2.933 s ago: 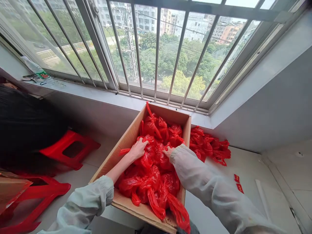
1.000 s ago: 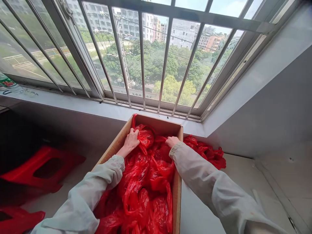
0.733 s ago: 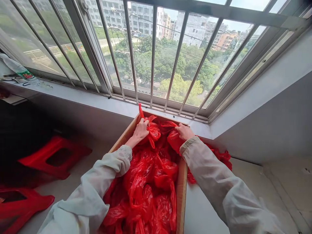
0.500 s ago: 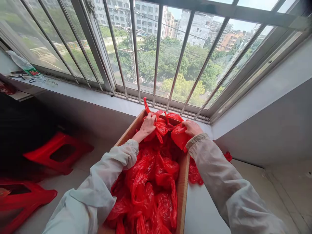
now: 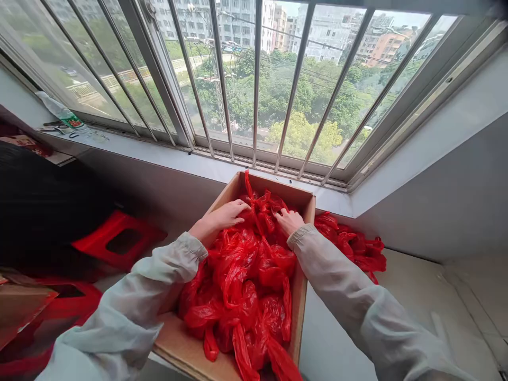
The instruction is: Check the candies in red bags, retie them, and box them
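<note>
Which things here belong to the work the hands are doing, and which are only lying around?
In use:
- left hand and right hand, flat on the bags, no grip closed
- tied red plastic bags
- brown cardboard box holding them

Lying about:
- heap of red plastic bags on the floor
- red plastic stool
- plastic bottle on the windowsill
</note>
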The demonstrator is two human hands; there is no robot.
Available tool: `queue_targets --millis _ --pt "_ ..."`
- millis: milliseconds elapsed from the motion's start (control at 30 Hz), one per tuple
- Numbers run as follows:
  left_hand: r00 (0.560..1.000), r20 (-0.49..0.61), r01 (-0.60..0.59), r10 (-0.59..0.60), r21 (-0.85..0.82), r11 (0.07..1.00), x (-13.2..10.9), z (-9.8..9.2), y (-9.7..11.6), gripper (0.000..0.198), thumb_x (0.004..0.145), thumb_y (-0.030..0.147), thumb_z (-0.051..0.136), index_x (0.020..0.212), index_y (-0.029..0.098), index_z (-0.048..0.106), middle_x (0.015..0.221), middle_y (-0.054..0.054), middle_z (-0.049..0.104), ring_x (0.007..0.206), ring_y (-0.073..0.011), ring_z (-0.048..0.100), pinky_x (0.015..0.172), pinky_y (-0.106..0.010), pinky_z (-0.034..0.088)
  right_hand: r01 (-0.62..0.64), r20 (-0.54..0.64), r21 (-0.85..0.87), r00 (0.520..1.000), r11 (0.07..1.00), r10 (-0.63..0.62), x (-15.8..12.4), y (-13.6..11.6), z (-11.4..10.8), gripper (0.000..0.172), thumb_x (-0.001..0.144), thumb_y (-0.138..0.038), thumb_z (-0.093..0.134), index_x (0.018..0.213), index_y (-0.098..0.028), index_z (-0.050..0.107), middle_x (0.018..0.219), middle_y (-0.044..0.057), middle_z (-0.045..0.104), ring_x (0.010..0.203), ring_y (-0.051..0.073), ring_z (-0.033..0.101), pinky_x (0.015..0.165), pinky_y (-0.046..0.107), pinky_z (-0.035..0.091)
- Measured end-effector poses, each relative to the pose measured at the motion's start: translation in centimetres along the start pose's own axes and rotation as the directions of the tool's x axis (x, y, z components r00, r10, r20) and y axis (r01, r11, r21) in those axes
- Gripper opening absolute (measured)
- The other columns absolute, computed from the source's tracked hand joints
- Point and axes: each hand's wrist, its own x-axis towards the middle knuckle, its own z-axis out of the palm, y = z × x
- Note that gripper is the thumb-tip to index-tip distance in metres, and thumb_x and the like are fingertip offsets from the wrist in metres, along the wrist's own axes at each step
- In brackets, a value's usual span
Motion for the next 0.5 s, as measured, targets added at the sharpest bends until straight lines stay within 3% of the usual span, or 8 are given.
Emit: queue_targets --millis 67,133,200,267,367,433,500 --pt "0.998 0.008 0.056 -0.056 -0.003 0.998 -3.4 -1.7 0.3 0.025 0.092 0.022 0.054 0.115 0.020 0.062 0.120 -0.005 0.062 0.114 -0.0198 0.056 0.104 -0.033 0.040 0.201 -0.022 0.039 0.980 0.979 -0.200 -1.5 -2.7 0.2 0.063 0.090 -0.036 0.063 0.147 -0.032 0.037 0.144 0.013 0.044 0.121 0.027 0.053 0.098 0.042 0.046" --pt "0.991 0.031 0.130 -0.130 0.009 0.991 -6.8 -2.6 0.9 0.017 0.090 0.023 0.053 0.100 0.020 0.066 0.105 -0.003 0.067 0.099 -0.0187 0.061 0.093 -0.029 0.044 0.416 -0.034 0.060 0.909 0.907 -0.415 -2.6 -6.0 1.0 0.080 0.084 -0.042 0.070 0.150 -0.048 0.024 0.155 0.004 0.031 0.129 0.027 0.046 0.102 0.039 0.042" --pt "0.977 0.089 0.191 -0.192 0.028 0.981 -10.0 -2.4 1.6 0.015 0.088 0.026 0.052 0.086 0.019 0.066 0.087 -0.001 0.068 0.084 -0.0183 0.061 0.081 -0.027 0.046 0.559 -0.035 0.040 0.829 0.828 -0.558 -3.1 -9.4 2.2 0.080 0.084 -0.038 0.070 0.148 -0.052 0.024 0.159 0.001 0.024 0.134 0.029 0.039 0.105 0.043 0.038" --pt "0.955 0.187 0.226 -0.229 0.040 0.973 -12.7 -1.0 2.5 0.014 0.084 0.026 0.055 0.076 0.020 0.065 0.075 0.000 0.066 0.073 -0.0177 0.061 0.070 -0.026 0.045 0.573 -0.016 0.025 0.820 0.819 -0.572 -2.8 -12.0 3.4 0.060 0.089 -0.028 0.063 0.143 -0.045 0.041 0.154 0.005 0.035 0.133 0.031 0.040 0.105 0.048 0.037" --pt "0.904 0.349 0.243 -0.246 0.054 0.968 -15.6 2.4 3.8 0.002 0.075 0.023 0.067 0.077 0.022 0.068 0.078 0.001 0.069 0.075 -0.0195 0.065 0.068 -0.026 0.047 0.459 -0.009 0.033 0.888 0.888 -0.459 -1.6 -13.8 4.3 0.035 0.096 -0.025 0.052 0.131 -0.027 0.057 0.140 0.012 0.050 0.125 0.031 0.048 0.100 0.051 0.043" --pt "0.878 0.393 0.258 -0.273 0.091 0.962 -16.8 4.9 4.4 0.028 0.071 0.026 0.078 0.097 0.020 0.071 0.096 -0.005 0.072 0.091 -0.0259 0.067 0.079 -0.032 0.051 0.397 -0.019 0.049 0.918 0.916 -0.397 -1.2 -13.9 4.0 0.035 0.097 -0.029 0.053 0.132 -0.021 0.054 0.139 0.012 0.050 0.122 0.029 0.052 0.099 0.051 0.046" --pt "0.873 0.388 0.264 -0.294 0.129 0.956 -17.5 7.1 4.8 0.048 0.079 0.034 0.076 0.121 0.017 0.062 0.123 -0.011 0.065 0.114 -0.0302 0.060 0.096 -0.044 0.048 0.381 -0.028 0.069 0.925 0.922 -0.380 -1.7 -13.5 3.1 0.045 0.093 -0.029 0.060 0.136 -0.022 0.050 0.142 0.011 0.048 0.124 0.029 0.051 0.099 0.052 0.046"
